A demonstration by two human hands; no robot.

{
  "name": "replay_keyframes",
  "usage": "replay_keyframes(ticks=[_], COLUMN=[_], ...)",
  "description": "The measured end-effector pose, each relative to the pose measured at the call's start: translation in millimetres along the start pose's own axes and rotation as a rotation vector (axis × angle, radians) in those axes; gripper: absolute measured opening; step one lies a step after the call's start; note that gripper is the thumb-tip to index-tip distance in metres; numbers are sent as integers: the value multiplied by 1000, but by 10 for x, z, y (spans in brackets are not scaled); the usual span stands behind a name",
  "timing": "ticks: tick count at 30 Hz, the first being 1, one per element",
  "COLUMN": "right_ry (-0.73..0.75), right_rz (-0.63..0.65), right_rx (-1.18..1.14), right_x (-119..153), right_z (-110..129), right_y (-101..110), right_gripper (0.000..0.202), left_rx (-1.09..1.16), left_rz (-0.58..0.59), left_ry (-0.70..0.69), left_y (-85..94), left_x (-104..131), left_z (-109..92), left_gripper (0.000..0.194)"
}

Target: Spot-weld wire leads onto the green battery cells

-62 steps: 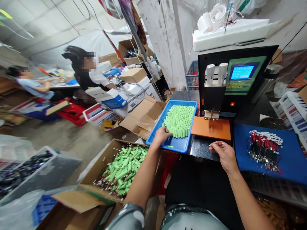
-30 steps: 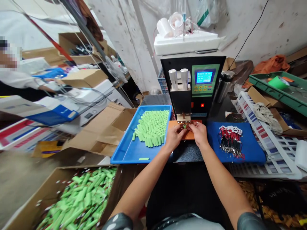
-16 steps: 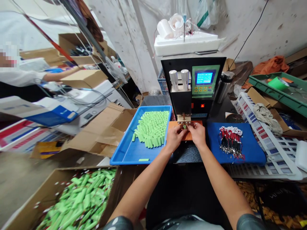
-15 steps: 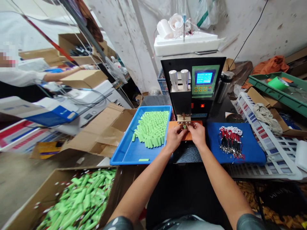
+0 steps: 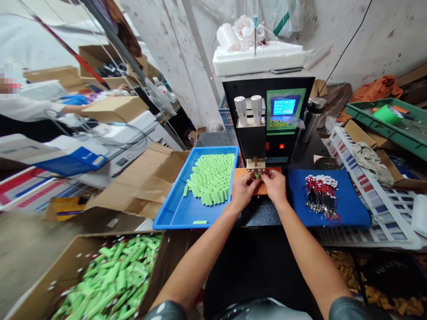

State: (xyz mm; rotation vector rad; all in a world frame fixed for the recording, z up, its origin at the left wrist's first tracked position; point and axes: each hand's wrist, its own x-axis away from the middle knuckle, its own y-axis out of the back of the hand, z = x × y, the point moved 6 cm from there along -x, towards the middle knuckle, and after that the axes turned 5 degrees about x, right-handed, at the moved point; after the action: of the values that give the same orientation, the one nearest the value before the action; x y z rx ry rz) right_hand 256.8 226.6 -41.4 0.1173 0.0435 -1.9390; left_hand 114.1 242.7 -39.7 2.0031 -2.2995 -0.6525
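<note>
Under the electrodes of a black spot welder (image 5: pixel 251 142), my left hand (image 5: pixel 243 189) pinches a small green battery cell (image 5: pixel 257 176) from the left. My right hand (image 5: pixel 273 184) is closed at the cell's right side, its fingertips by the electrode tips; what they pinch is too small to make out. A thin wire end shows below the cell, between the hands. Both hands rest over an orange pad (image 5: pixel 262 191). Left of them, a blue tray (image 5: pixel 176 215) holds many green cells (image 5: pixel 213 178). To the right, red and black wire leads with white connectors (image 5: pixel 322 195) lie on a blue mat (image 5: pixel 353 206).
A carton (image 5: pixel 71 253) of green wired cells stands low at the left. A white plastic basket (image 5: pixel 393 222) and a green tray (image 5: pixel 400 138) are at the right. A steel flask (image 5: pixel 313 120) stands beside the welder. Another person's sleeve (image 5: pixel 30 111) shows far left.
My hands stay at the electrodes with the cell almost unmoved. The welder's screen display looks slightly different. At far left, the other person's arm has shifted.
</note>
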Motion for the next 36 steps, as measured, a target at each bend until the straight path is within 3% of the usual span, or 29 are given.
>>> replay_keyframes(ticks=[36], right_ry=[14], right_rz=[-20], right_rx=[8], right_x=[25], right_z=[79], right_y=[5], right_gripper=[25], left_rx=[6], left_rz=[3], left_ry=[2], left_y=[2], left_x=[-9], left_z=[-16], left_gripper=[28])
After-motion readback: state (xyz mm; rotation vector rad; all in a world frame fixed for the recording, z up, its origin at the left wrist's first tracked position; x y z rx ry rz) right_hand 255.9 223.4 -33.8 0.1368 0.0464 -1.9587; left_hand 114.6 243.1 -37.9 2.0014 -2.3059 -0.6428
